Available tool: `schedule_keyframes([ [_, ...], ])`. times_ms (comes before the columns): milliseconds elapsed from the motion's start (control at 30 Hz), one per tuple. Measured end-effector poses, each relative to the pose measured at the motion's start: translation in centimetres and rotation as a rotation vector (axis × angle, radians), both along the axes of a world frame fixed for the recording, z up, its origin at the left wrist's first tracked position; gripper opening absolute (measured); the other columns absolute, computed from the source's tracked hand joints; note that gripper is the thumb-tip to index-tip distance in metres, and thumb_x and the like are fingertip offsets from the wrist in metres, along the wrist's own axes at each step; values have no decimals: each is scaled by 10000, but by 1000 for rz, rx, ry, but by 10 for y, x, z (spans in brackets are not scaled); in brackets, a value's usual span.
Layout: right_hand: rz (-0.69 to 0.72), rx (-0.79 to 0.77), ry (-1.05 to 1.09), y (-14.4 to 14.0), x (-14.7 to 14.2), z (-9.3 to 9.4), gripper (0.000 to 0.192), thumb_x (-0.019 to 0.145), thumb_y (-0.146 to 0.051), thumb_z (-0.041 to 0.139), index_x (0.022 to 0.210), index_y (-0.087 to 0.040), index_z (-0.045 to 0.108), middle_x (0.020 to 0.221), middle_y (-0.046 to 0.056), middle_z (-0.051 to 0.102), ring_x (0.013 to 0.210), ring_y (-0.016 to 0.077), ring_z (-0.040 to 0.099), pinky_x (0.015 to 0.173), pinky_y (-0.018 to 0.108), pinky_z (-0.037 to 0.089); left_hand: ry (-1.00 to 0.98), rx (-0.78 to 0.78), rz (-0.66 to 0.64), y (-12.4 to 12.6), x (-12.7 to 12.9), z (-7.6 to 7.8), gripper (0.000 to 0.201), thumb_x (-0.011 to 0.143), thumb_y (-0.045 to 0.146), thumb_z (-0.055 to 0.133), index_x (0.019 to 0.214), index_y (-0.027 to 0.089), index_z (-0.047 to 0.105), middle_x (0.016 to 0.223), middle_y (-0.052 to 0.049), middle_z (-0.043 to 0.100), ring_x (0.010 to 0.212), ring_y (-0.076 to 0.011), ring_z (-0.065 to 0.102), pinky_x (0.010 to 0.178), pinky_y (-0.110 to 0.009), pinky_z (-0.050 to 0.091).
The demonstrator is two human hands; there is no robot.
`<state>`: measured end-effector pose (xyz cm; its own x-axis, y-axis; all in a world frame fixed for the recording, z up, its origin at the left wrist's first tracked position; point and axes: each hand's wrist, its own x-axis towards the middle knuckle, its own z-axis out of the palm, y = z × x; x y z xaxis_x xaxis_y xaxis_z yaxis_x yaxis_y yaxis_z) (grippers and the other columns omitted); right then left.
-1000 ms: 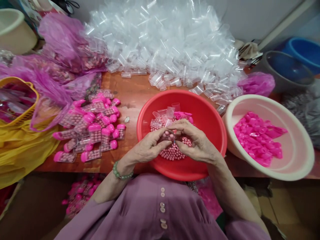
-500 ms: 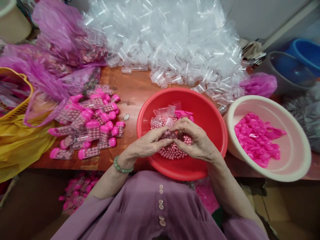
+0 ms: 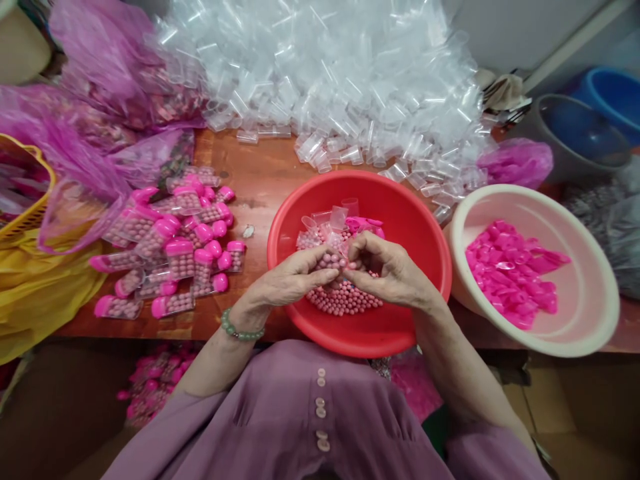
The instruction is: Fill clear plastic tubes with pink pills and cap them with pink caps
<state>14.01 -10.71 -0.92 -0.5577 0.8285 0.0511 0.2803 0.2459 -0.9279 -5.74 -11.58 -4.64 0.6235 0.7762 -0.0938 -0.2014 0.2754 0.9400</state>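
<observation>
My left hand (image 3: 290,281) and my right hand (image 3: 387,269) meet fingertip to fingertip over a red basin (image 3: 415,227). Between them they pinch a small clear tube (image 3: 334,261) with pink beads in it, mostly hidden by the fingers. Under the hands lies a heap of pink beads (image 3: 345,300), with empty clear tubes (image 3: 334,220) and a few pink caps (image 3: 367,225) behind it. Left of the basin, several filled tubes with pink caps (image 3: 175,257) lie in a pile on the wooden table (image 3: 260,180).
A cream basin (image 3: 590,320) of loose pink caps (image 3: 510,273) stands at the right. A big mound of empty clear tubes (image 3: 340,80) fills the back. Pink plastic bags (image 3: 100,100) and a yellow basket (image 3: 25,200) are at the left; grey and blue tubs (image 3: 580,133) far right.
The hands stay together over the red basin and have shifted slightly away from me, fingers working on the tube. The view has drifted a little.
</observation>
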Motion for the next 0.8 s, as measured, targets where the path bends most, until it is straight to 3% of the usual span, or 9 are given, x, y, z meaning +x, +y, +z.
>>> schedule_keyframes([
  [100, 48, 88, -131, 0, 14, 2, 129, 843, -176, 582, 749, -187, 494, 683, -38, 492, 598, 77, 437, 560, 214, 367, 26, -6, 49, 0, 0, 2, 210, 871, 336, 673, 934, 139, 636, 848, -25, 600, 782, -117, 546, 740, -239, 466],
  [200, 54, 165, -366, 4, 33, 2, 80, 870, -236, 595, 834, -173, 561, 730, -10, 576, 645, 104, 505, 633, 238, 404, -4, -18, 88, 0, -1, 4, 199, 835, 308, 720, 899, 133, 652, 813, -25, 622, 760, -114, 575, 723, -228, 474],
  [367, -135, 255, -799, 19, 68, -6, 120, 915, -242, 527, 924, -158, 612, 858, 68, 673, 754, 172, 600, 716, 281, 422, -132, 16, 94, -4, 0, 13, 189, 865, 291, 694, 988, 149, 685, 926, -77, 721, 826, -148, 665, 768, -247, 523],
  [467, -179, 228, -973, 31, 77, -11, 158, 933, -210, 485, 947, -146, 628, 900, 94, 691, 810, 195, 626, 752, 290, 422, -5, 80, 145, -6, 1, 21, 149, 893, 275, 662, 974, 156, 700, 908, -61, 723, 817, -130, 661, 753, -219, 526],
  [667, 6, 82, -1188, 59, 61, -18, 182, 919, -182, 514, 1014, -130, 661, 1019, 129, 725, 913, 213, 667, 765, 273, 422, 196, 227, 254, -2, -8, 16, 125, 899, 280, 658, 972, 194, 712, 897, -27, 724, 822, -128, 672, 741, -209, 524],
  [800, 89, 62, -1199, 76, 40, -26, 232, 944, -238, 496, 1067, -164, 678, 1041, 118, 739, 945, 225, 684, 759, 277, 434, 151, 234, 281, 3, -14, 11, 115, 904, 262, 653, 988, 221, 722, 929, -12, 736, 859, -128, 684, 799, -219, 536],
])
